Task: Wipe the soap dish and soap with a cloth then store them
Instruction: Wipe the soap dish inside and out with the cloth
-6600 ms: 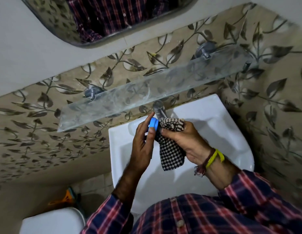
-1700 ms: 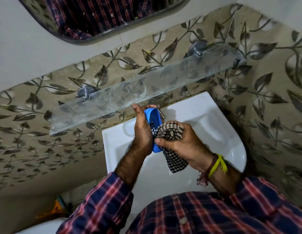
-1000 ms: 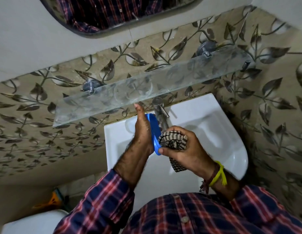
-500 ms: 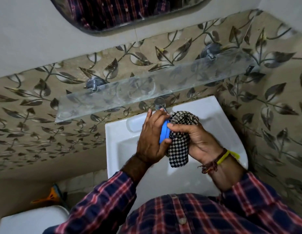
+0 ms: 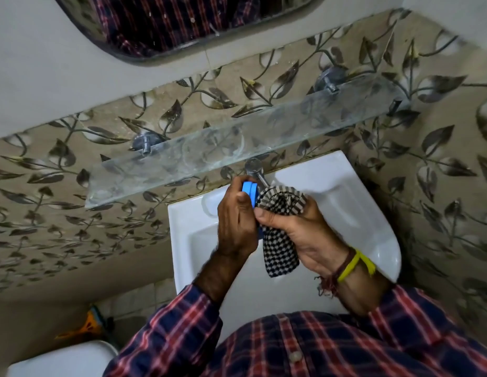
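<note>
Over the white sink (image 5: 359,213) my left hand (image 5: 235,224) grips a blue soap dish (image 5: 249,190) on its edge, and only the dish's upper end shows above my fingers. My right hand (image 5: 299,232) holds a black-and-white checked cloth (image 5: 280,248) bunched against the right side of the dish, with the cloth's tail hanging down. The soap itself is not visible.
A metal tap (image 5: 256,171) stands just behind the hands. A glass shelf (image 5: 182,161) on two metal brackets runs along the leaf-patterned wall above the sink. A mirror (image 5: 182,20) hangs higher up. A white toilet lid (image 5: 60,360) and an orange object (image 5: 86,326) lie at lower left.
Both hands have stayed over the sink while the cloth rubs the dish. The dish has turned in my left hand, from flat-on to edge-on, and the cloth has shifted up along it.
</note>
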Tool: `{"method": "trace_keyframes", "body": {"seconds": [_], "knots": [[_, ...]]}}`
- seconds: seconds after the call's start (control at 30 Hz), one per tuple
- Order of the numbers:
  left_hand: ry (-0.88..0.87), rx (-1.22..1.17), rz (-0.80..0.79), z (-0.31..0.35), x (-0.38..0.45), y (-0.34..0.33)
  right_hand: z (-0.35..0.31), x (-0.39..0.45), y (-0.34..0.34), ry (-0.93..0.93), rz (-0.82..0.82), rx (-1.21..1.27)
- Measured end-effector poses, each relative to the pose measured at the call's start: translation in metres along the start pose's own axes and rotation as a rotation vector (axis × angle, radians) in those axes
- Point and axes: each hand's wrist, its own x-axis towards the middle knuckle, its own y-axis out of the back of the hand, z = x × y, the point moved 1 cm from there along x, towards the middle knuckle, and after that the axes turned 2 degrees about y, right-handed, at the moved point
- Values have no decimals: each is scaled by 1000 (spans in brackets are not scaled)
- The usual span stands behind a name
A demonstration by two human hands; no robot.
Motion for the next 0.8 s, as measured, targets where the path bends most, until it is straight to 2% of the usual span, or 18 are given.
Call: {"method": "trace_keyframes", "body": {"seconds": [0.07, 0.17, 0.37, 0.47, 0.6, 0.7, 0.8], "knots": [[46, -53, -8, 2, 2, 2, 1, -3, -2, 7, -56, 9], [242, -241, -16, 2, 2, -2, 2, -4, 3, 67, -102, -33], [719, -666, -42, 17, 11, 1, 7, -11, 13, 359, -214, -524], [751, -720, -68, 15, 15, 3, 16, -20, 9, 485, -188, -696], [851, -852, -25, 12, 15, 0, 23, -23, 0, 654, -40, -894], [905, -929, -71, 11, 13, -3, 21, -21, 0, 594, 26, -815], [875, -911, -144, 9, 2, -6, 16, -14, 5, 498, 89, -666]]}}
